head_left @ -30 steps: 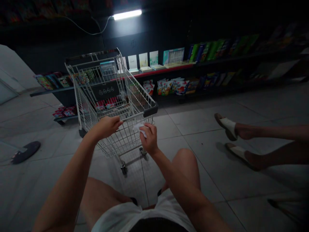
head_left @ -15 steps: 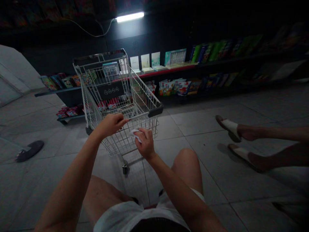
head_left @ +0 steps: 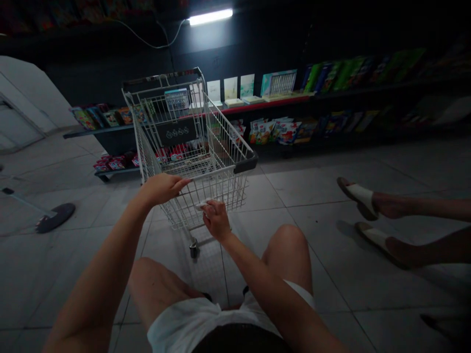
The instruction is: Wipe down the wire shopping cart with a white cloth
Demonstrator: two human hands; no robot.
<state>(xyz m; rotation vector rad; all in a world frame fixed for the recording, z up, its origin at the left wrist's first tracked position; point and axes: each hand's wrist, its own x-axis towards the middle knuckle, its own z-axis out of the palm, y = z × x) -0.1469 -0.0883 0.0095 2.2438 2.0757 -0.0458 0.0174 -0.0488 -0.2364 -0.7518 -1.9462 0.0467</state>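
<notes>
A wire shopping cart (head_left: pixel 224 191) stands in front of my knees, its near end facing me and its handle at the far side. My left hand (head_left: pixel 164 189) is closed over the top rim of the near end, toward the left. Lower and to the right, my right hand (head_left: pixel 216 218) pinches a crumpled white cloth or tissue (head_left: pixel 203 203) against the wires of the near panel. A dark plate with a row of pale markings (head_left: pixel 177 132) sits inside the cart. Part of the cloth is hidden by my fingers.
Behind the cart run dark shelves with upright books (head_left: pixel 231 90), snack bags (head_left: pixel 287 131) and small boxes under a tube light (head_left: pixel 210 17). Another person's feet in pale slip-on shoes (head_left: pixel 362 195) are at the right. A round stand base (head_left: pixel 55 217) rests on the floor at left.
My right hand with the cloth has shifted slightly left and down across the wires. My left hand stays on the rim, a little farther left along it. The view has turned slightly.
</notes>
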